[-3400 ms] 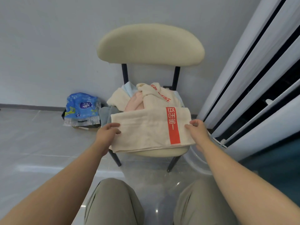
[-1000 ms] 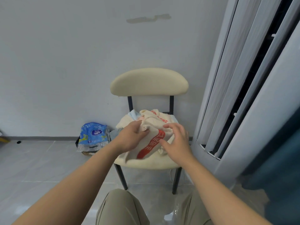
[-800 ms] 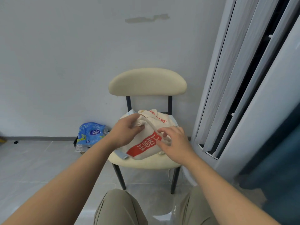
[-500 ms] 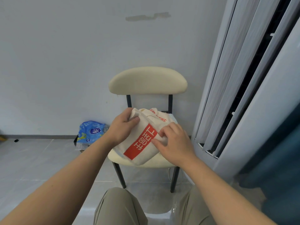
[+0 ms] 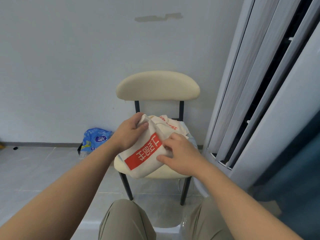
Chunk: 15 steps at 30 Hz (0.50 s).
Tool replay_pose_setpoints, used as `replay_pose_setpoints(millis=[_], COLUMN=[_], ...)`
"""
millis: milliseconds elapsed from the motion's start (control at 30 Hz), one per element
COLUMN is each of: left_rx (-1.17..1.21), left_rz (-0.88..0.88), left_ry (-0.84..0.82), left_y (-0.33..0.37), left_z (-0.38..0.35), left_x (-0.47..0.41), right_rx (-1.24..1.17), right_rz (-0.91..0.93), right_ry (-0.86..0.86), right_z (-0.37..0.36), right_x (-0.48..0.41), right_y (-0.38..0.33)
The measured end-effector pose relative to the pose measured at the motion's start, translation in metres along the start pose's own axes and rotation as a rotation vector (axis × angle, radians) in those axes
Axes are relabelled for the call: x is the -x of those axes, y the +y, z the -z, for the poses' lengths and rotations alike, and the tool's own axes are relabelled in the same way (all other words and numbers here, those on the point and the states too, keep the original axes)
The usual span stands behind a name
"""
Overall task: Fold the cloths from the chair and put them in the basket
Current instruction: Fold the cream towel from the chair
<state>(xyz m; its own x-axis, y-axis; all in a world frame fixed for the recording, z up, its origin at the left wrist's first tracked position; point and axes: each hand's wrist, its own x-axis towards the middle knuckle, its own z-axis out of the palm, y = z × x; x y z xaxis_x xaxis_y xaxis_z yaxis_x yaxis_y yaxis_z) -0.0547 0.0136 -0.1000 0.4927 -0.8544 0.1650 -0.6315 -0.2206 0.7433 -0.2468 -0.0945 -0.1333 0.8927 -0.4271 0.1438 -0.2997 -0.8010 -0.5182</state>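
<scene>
**Cream cloth [image 5: 143,154] clamped in both hands above the chair [image 5: 157,87]**

Folded down to a small packet, the cloth is tilted. Its red band with white characters runs from 7 o'clock up to 1 o'clock. It sits over the front half of the seat, and its lower corner hangs past the seat's front edge. Whether it touches the seat cannot be told.

At the cloth's 11 o'clock the left hand [image 5: 129,134] pinches the top corner between thumb and curled fingers. At its 3 o'clock the right hand [image 5: 180,154] grips the right edge, fingers bent onto it and thumb laid against the lower face. Both hands are near each other but apart, with the red band between them.

Behind the cloth, at its 1 o'clock, a pile [image 5: 170,124] of more cream cloths with red print lies on the seat. A pale blue piece [image 5: 191,141] shows at the pile's right edge.

The chair has a cream padded back and dark legs, and stands against a pale wall [image 5: 69,66]. At the chair's 9 o'clock a blue pack [image 5: 96,138] lies on the grey tiled floor [image 5: 34,170], close to the wall. At its 3 o'clock white frames [image 5: 259,101] slant upward. At 6 o'clock in the view are knees in khaki trousers [image 5: 124,220], and both forearms are bare.
</scene>
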Motion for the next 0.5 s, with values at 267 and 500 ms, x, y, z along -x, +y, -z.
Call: replay_pose_setpoints(millis=[267,500], left_rx=[-0.028,0.158], left_rz=[0.015,0.107], left_ry=[0.020,0.042], left_y=[-0.010,-0.023], left_z=[0.000,0.012], left_x=[0.003,0.004], right_rx=[-0.116,-0.551], right_rz=[0.000,-0.061], right_ry=[-0.140,-0.031], right_z=[0.000,0.019], right_x=[0.002,0.002], right_y=[-0.006,0.002])
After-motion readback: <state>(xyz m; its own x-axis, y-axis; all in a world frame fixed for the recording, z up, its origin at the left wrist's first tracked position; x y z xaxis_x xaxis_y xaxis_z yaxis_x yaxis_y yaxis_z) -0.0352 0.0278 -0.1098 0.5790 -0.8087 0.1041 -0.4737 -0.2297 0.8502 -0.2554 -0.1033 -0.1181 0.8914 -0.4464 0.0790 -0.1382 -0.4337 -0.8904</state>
